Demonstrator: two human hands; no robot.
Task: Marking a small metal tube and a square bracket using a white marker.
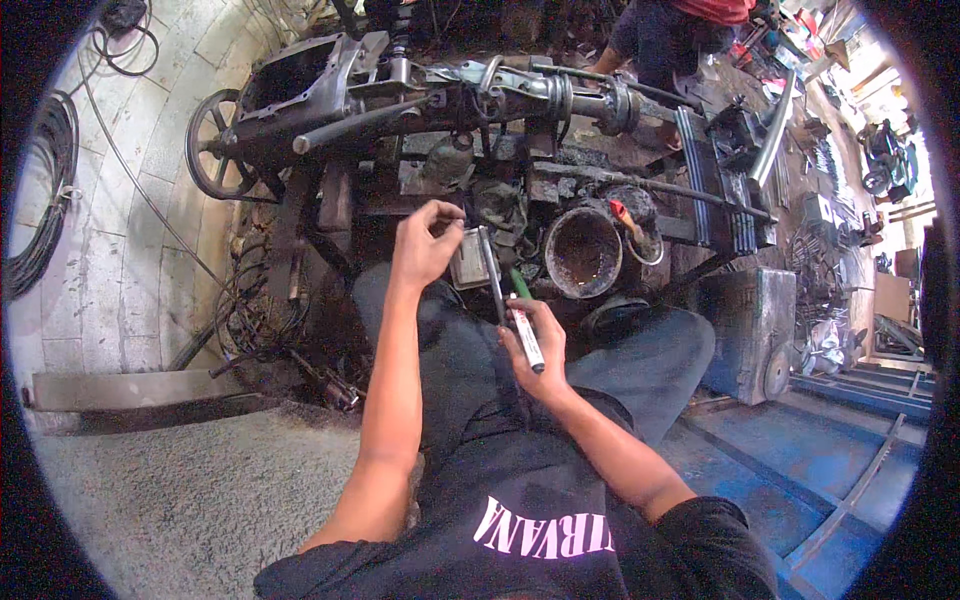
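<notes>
My right hand (537,345) grips a white marker (526,338) with a dark end, pointing down toward my lap. A long thin grey metal rod (491,262) runs up and away from the same hand, beside the marker. Close to the rod's far end, my left hand (428,245) is closed in a pinch; anything between its fingertips is too small to name. Under the rod lies a pale rectangular box (467,262), partly covered. A green stick-like piece (519,283) shows just beyond my right hand.
A dark metal machine (450,95) with a spoked handwheel (215,145) stretches across in front. A round pot (583,253) stands right of centre, near a red-tipped tool (625,218). Metal bars (692,180) and a grey box (750,330) lie rightward. Another person (655,45) is beyond.
</notes>
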